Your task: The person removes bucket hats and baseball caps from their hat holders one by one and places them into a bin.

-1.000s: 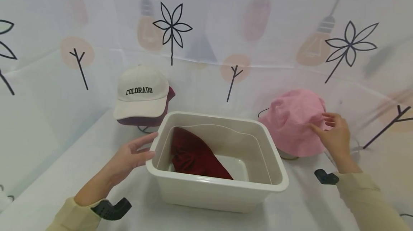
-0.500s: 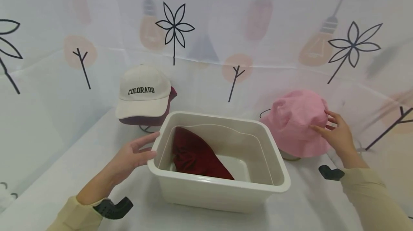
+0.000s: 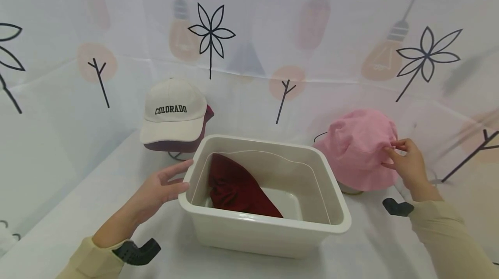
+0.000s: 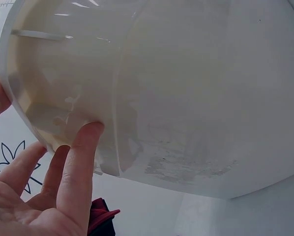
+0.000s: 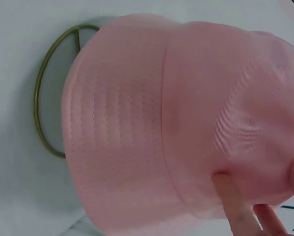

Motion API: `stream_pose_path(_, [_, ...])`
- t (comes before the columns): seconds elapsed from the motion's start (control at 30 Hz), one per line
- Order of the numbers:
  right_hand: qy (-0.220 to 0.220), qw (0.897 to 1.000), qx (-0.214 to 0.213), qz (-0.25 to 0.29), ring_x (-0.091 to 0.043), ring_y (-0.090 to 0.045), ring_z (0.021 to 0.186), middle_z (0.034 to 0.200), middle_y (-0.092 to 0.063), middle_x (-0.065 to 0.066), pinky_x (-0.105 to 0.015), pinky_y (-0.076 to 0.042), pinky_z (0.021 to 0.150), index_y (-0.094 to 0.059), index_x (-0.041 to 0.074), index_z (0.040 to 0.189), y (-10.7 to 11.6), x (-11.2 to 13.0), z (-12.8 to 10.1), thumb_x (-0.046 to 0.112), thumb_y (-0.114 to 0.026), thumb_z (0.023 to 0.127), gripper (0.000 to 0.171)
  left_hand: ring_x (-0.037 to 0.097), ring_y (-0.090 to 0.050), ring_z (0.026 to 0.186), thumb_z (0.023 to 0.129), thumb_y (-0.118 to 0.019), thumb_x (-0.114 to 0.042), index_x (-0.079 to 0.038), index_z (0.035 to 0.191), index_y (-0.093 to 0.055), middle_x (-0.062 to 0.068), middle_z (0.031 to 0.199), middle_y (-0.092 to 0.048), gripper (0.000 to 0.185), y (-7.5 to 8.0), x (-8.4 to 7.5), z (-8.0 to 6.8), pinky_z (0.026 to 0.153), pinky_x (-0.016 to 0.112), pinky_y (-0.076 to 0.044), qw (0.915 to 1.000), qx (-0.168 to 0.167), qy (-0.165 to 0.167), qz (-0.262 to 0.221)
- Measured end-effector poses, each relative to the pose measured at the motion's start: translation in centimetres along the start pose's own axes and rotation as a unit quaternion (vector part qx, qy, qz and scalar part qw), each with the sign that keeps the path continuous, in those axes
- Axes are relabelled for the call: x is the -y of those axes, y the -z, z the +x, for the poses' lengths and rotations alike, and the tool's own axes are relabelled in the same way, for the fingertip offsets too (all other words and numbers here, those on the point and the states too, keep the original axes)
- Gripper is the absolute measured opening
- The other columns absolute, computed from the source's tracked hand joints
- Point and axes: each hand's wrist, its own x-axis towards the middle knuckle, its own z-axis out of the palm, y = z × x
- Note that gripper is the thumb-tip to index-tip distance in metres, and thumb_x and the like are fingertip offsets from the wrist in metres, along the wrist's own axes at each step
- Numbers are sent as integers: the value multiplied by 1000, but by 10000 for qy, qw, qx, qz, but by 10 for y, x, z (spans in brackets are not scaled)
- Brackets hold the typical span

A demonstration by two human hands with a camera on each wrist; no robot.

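Note:
A cream plastic bin (image 3: pixel 269 227) stands in the middle of the table with a dark red cloth (image 3: pixel 238 188) inside it. My left hand (image 3: pixel 161 188) rests with straight fingers against the bin's left wall (image 4: pixel 137 98). At the right, a pink bucket hat (image 3: pixel 358 149) sits on a wire stand. My right hand (image 3: pixel 405 164) pinches the hat's fabric on its right side, the fingertips (image 5: pixel 230 196) pressing into the pink cloth (image 5: pixel 186 113).
A white "COLORADO" cap (image 3: pixel 173 112) sits on a maroon cap (image 3: pixel 196 138) behind the bin at the left. An olive wire ring (image 5: pixel 44 113) of the stand shows under the pink hat. A patterned white sheet (image 3: pixel 253 32) covers the table and back wall.
My right hand has gone from lying open on the pink hat to pinching its fabric. The left hand and the bin have not moved.

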Motion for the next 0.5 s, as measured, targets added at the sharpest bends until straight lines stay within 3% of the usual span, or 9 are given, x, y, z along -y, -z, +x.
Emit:
stream_pose_path(0.23, [146,9997,58,170,8,-50,70,114,-31,-21,-32,-54,57,-33,-12,101,0,-1,2,9,-42,97,22,38,-38,127,87,-65,-19,-7,144,-33,16,147,-30,66,1,2,1,97,50,-37,10000,36,-38,-66])
stream_pose_path(0.37, [149,9917,170,1269,3,-57,68,103,-35,-14,-28,-54,53,-36,-6,94,4,0,2,1,-44,94,10,37,-38,127,87,-65,-18,-6,144,-33,16,147,-29,67,1,2,1,97,50,-37,9999,63,-62,-63])
stream_pose_path(0.5, [125,9709,259,2377,-2,-62,66,89,-48,-1,-26,-53,50,-39,1,90,8,2,2,-5,-44,92,8,37,-38,127,87,-64,-19,-6,144,-32,16,147,-29,67,1,2,1,97,50,-37,9999,79,-71,-57])
